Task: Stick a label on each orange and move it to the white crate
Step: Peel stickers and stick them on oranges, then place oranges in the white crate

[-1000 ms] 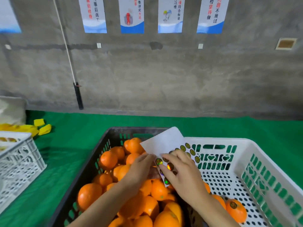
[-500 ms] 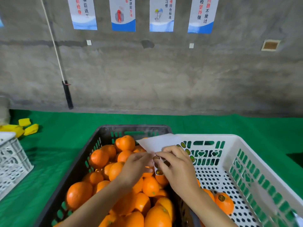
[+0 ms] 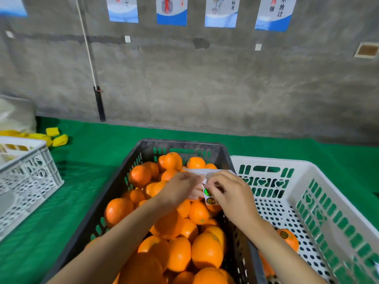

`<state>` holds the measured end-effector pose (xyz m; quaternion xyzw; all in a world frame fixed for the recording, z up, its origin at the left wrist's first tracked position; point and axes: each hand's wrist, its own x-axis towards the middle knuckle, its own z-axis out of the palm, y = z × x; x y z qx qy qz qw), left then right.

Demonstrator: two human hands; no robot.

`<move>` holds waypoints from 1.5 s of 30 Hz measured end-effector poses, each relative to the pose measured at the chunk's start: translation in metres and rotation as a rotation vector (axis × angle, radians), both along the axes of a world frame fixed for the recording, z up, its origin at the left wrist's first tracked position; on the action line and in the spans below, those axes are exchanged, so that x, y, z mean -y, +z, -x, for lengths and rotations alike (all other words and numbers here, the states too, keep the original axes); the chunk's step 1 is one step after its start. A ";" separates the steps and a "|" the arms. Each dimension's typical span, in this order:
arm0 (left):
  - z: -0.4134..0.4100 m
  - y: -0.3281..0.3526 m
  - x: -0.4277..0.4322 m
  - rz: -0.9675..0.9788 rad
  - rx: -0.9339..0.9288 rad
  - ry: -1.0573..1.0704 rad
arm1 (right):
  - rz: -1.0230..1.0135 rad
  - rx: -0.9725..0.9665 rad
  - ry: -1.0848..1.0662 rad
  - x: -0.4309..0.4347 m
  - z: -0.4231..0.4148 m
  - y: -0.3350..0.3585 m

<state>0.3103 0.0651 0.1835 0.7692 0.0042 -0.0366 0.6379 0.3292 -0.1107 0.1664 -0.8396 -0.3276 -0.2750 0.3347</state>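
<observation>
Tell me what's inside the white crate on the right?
One labelled orange lies on the holed floor of the crate, and part of another orange shows beside the right arm. The arm covers the near corner, so anything there is hidden.

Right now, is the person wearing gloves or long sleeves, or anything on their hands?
No gloves and no sleeves show. The left hand and the right hand are bare. The left forearm and the right forearm are bare too, right to the picture's edge. No watch, ring or bracelet shows.
</observation>
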 end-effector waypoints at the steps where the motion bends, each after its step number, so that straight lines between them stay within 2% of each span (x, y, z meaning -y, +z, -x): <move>1: 0.001 -0.003 0.002 0.008 0.018 0.033 | -0.001 0.000 -0.002 0.000 0.001 0.000; 3: 0.004 -0.007 0.007 0.014 0.063 0.052 | -0.024 -0.021 -0.012 0.000 0.002 0.002; 6: 0.011 -0.008 0.014 -0.013 0.215 0.125 | -0.152 -0.178 0.038 0.000 0.005 0.007; 9: 0.015 -0.004 0.009 -0.038 0.396 0.389 | -0.421 -0.385 0.118 -0.006 0.012 0.013; 11: 0.014 -0.003 -0.003 -0.060 0.429 0.543 | -0.468 -0.547 0.145 -0.012 0.015 0.012; 14: 0.011 -0.006 -0.017 -0.002 0.361 0.633 | -0.276 -0.741 0.154 -0.015 0.017 0.004; 16: 0.009 -0.002 -0.020 0.191 0.267 0.635 | -0.200 -0.827 0.174 -0.015 0.021 0.002; 18: 0.009 0.001 -0.026 0.338 0.210 0.637 | -0.182 -0.917 0.218 -0.015 0.027 0.003; 25: 0.023 -0.014 -0.070 0.415 -0.035 0.535 | -0.244 -1.277 0.265 -0.025 0.040 0.023; 29: 0.025 -0.023 -0.072 0.368 -0.001 0.540 | -0.486 -1.285 0.294 -0.044 0.040 0.031; 31: 0.026 -0.027 -0.067 0.293 0.046 0.577 | -0.521 -1.297 0.352 -0.044 0.039 0.027; 34: 0.024 -0.034 -0.061 0.189 0.118 0.594 | -0.355 -1.313 0.408 -0.037 0.040 0.019; 38: 0.020 -0.039 -0.057 0.081 0.152 0.575 | -0.055 -1.195 0.313 -0.038 0.046 0.012; 45: 0.014 -0.043 -0.058 0.077 0.152 0.584 | -0.188 -1.311 0.291 -0.035 0.039 0.008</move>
